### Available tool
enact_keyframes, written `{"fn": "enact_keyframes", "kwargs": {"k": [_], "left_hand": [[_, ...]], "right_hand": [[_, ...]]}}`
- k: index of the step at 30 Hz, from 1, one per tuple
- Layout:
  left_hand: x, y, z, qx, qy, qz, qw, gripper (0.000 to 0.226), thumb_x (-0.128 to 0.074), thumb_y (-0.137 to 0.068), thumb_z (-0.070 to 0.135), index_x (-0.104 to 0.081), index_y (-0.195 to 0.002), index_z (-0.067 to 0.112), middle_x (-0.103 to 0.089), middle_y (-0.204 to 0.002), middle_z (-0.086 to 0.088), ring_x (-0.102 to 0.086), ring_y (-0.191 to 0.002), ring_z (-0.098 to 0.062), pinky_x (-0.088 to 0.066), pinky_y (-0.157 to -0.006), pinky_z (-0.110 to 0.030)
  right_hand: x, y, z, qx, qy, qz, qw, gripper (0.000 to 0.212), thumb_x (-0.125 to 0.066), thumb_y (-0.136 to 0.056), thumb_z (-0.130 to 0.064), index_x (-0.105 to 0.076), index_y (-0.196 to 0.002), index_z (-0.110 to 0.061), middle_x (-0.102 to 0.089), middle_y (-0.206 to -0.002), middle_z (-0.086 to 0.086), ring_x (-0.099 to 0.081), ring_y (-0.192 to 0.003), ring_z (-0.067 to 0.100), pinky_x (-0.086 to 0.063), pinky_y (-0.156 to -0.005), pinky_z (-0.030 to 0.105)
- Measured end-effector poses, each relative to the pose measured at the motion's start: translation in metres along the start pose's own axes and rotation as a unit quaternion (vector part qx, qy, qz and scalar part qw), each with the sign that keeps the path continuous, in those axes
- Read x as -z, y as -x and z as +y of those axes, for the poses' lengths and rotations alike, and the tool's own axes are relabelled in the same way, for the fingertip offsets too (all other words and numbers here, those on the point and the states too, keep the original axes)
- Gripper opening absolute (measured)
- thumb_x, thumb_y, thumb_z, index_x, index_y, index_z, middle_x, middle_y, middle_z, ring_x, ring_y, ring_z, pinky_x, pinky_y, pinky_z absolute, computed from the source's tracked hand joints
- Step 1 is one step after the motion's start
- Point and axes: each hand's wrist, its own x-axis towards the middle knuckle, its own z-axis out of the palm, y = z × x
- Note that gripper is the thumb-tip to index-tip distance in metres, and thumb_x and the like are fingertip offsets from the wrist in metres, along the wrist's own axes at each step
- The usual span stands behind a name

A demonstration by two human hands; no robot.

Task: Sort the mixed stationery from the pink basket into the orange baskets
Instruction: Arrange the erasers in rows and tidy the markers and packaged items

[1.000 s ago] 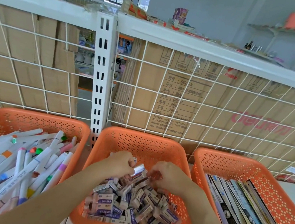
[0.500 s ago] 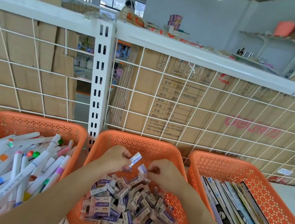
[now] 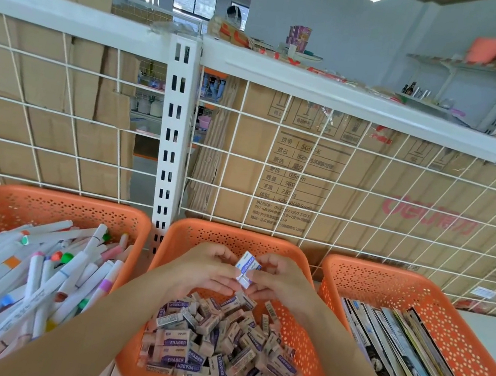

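Note:
Three orange baskets stand in a row. The middle orange basket (image 3: 309, 352) holds a heap of boxed erasers (image 3: 219, 340). Above that heap my left hand (image 3: 200, 268) and my right hand (image 3: 282, 283) meet and pinch between them two white erasers (image 3: 247, 269), one stacked on the other. The left orange basket (image 3: 46, 207) is full of marker pens (image 3: 36, 279). The right orange basket (image 3: 450, 327) carries booklets (image 3: 402, 353) standing on edge. The pink basket is out of view.
A white wire grid (image 3: 306, 170) with a slotted upright post (image 3: 173, 132) rises right behind the baskets. Cardboard boxes (image 3: 320, 182) stand behind the grid. A white shelf surface (image 3: 488, 327) shows to the right of the baskets.
Both hands rose out of the eraser heap, each with an eraser, and came together. The two erasers now sit stacked between my fingertips.

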Motion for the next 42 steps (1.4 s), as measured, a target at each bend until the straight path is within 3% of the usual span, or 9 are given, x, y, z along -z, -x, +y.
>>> {"fn": "enact_keyframes", "kwargs": {"k": [5,9,13,17,25,27,31,35,42], "left_hand": [[-0.001,-0.001,0.000,-0.010,-0.028,-0.005,1.000,0.018,-0.065,-0.086,0.007,-0.060,-0.103,0.003,-0.071,-0.094,-0.017,-0.071,-0.084,-0.022,-0.058,-0.074,-0.029],[-0.002,-0.005,-0.006,-0.075,-0.154,0.003,0.985,0.021,-0.068,-0.084,0.013,-0.062,-0.104,0.009,-0.069,-0.097,-0.005,-0.068,-0.083,-0.012,-0.056,-0.079,-0.029],[-0.009,-0.008,-0.010,-0.215,-0.357,0.054,0.908,0.052,-0.077,-0.074,0.027,-0.051,-0.118,0.022,-0.053,-0.112,0.011,-0.051,-0.102,-0.002,-0.040,-0.090,-0.015],[-0.016,-0.009,-0.009,-0.282,-0.460,0.101,0.836,0.035,-0.068,-0.080,0.022,-0.049,-0.109,0.023,-0.045,-0.106,0.011,-0.047,-0.096,-0.005,-0.039,-0.077,-0.019],[-0.017,-0.008,0.001,-0.245,-0.507,0.099,0.820,0.033,-0.060,-0.082,0.020,-0.050,-0.113,0.020,-0.049,-0.108,0.007,-0.049,-0.096,-0.011,-0.038,-0.077,-0.021],[-0.014,-0.009,0.004,-0.224,-0.521,0.087,0.819,0.035,-0.062,-0.081,0.020,-0.051,-0.113,0.021,-0.051,-0.108,0.006,-0.051,-0.097,-0.012,-0.040,-0.077,-0.023],[-0.010,-0.020,0.007,-0.172,-0.562,0.043,0.808,0.043,-0.067,-0.079,0.021,-0.051,-0.119,0.018,-0.054,-0.111,0.003,-0.049,-0.096,-0.011,-0.036,-0.077,-0.020],[-0.017,-0.036,0.004,-0.149,-0.592,0.010,0.792,0.050,-0.071,-0.078,0.022,-0.050,-0.123,0.014,-0.058,-0.112,-0.001,-0.056,-0.098,-0.016,-0.046,-0.085,-0.028],[-0.024,-0.057,-0.006,-0.153,-0.660,0.021,0.735,0.039,-0.065,-0.083,0.020,-0.052,-0.119,0.010,-0.060,-0.112,-0.006,-0.053,-0.108,-0.023,-0.043,-0.090,-0.033]], "right_hand": [[-0.001,0.001,-0.001,0.015,-0.003,0.011,1.000,0.015,-0.062,-0.090,-0.013,-0.064,-0.100,-0.003,-0.069,-0.077,0.009,-0.066,-0.060,0.012,-0.058,-0.063,0.027],[-0.003,0.001,0.000,0.010,-0.022,0.018,1.000,0.011,-0.061,-0.090,-0.011,-0.066,-0.094,-0.002,-0.069,-0.073,0.010,-0.066,-0.059,0.013,-0.058,-0.060,0.026],[-0.002,0.002,0.001,0.001,-0.068,0.032,0.997,0.018,-0.063,-0.088,-0.009,-0.065,-0.097,0.006,-0.071,-0.077,0.012,-0.069,-0.064,0.017,-0.058,-0.062,0.026],[0.001,0.002,0.003,-0.011,-0.089,0.046,0.995,0.011,-0.064,-0.087,-0.010,-0.068,-0.090,-0.001,-0.073,-0.080,0.013,-0.071,-0.070,0.019,-0.057,-0.063,0.024],[0.002,0.003,0.003,-0.006,-0.064,0.051,0.997,0.008,-0.064,-0.088,-0.012,-0.070,-0.092,-0.008,-0.073,-0.087,0.012,-0.071,-0.077,0.020,-0.058,-0.070,0.027],[0.006,0.004,0.004,0.037,0.043,0.102,0.993,0.012,-0.062,-0.089,-0.014,-0.068,-0.099,-0.009,-0.071,-0.091,0.006,-0.068,-0.082,0.018,-0.057,-0.073,0.025],[0.020,0.010,0.011,0.114,0.292,0.221,0.923,0.018,-0.059,-0.091,-0.019,-0.067,-0.107,-0.017,-0.064,-0.097,-0.010,-0.056,-0.085,0.001,-0.038,-0.067,0.000],[0.023,0.009,0.022,0.168,0.387,0.216,0.880,0.017,-0.059,-0.090,-0.016,-0.067,-0.105,-0.015,-0.065,-0.108,-0.003,-0.062,-0.090,0.009,-0.048,-0.078,0.016],[0.025,0.007,0.028,0.186,0.379,0.199,0.885,0.015,-0.059,-0.089,-0.019,-0.068,-0.101,-0.016,-0.064,-0.109,-0.004,-0.063,-0.093,0.014,-0.050,-0.087,0.033]]}}
